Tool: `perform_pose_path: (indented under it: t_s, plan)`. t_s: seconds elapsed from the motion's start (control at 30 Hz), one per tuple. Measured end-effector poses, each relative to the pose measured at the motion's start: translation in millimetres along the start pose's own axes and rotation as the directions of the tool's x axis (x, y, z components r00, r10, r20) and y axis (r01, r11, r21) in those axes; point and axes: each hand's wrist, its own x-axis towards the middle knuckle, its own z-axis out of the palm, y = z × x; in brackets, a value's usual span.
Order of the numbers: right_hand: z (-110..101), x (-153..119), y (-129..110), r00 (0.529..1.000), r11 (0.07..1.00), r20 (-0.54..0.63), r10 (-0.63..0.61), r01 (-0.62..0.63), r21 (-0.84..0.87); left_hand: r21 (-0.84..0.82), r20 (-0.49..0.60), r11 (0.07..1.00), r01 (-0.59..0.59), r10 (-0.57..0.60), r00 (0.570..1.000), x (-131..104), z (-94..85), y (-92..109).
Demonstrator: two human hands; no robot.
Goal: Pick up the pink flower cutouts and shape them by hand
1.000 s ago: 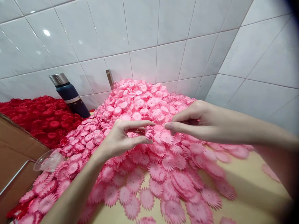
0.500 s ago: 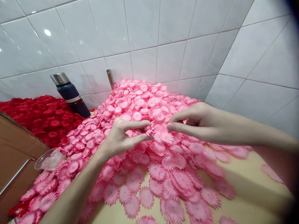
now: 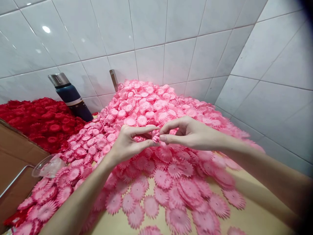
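Between the thumb and forefinger of my left hand [image 3: 130,142] is a small folded pink flower piece [image 3: 156,136], gripped at mid-picture. From the right, the pinched fingertips of my right hand [image 3: 188,132] meet that same piece at its edge. Fingers cover most of it, so its exact shape is hard to see. Behind and below both hands spreads a big heap of pink fringed flower discs [image 3: 146,106], many with a dark dot at the centre. Flat single discs [image 3: 179,220] lie nearer to me on the pale yellow table [image 3: 246,199].
A dark blue bottle [image 3: 74,101] with a steel cap stands at the back left, beside a pile of red flower pieces [image 3: 46,125]. A cardboard box [image 3: 21,156] and a clear plastic tub [image 3: 50,167] are at left. White tiled walls [image 3: 151,29] enclose the back and right.
My right hand has come left and its fingertips now touch the flower piece in my left hand. The left hand keeps its grip, almost unmoved. The view has shifted slightly.
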Motion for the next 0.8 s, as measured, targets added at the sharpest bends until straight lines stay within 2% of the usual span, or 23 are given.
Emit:
perform_pose_path:
  t_s: [0.1,0.23,0.4,0.5,0.6,0.8]
  plan:
    - [1.0,0.9,3.5,1.000,1.000,0.007,0.021,-0.021,0.017,-0.017,-0.002,0.999,-0.032,0.032,0.999,-0.3,2.6,-0.6]
    - [0.9,0.8,2.8,0.999,0.999,0.023,0.034,-0.035,0.031,-0.040,-0.019,0.999,0.003,-0.004,1.000,-0.7,3.8,-2.3]
    - [5.5,2.0,-1.4,0.999,0.997,-0.032,0.011,-0.008,0.080,-0.056,-0.013,0.998,0.000,0.000,1.000,-1.2,4.7,-2.5]
    - [6.2,2.3,-1.7,1.000,0.993,-0.018,0.013,-0.011,0.114,-0.104,-0.003,0.994,-0.025,0.025,1.000,-0.8,4.9,-3.0]
    - [4.2,1.9,-1.9,1.000,0.989,0.026,0.014,-0.018,0.146,-0.134,0.004,0.989,-0.062,0.063,0.998,0.4,3.8,-4.6]
    - [2.3,1.7,-2.4,0.999,0.979,0.053,-0.002,-0.009,0.203,-0.117,0.032,0.971,-0.208,0.213,0.976,1.6,0.3,-5.7]
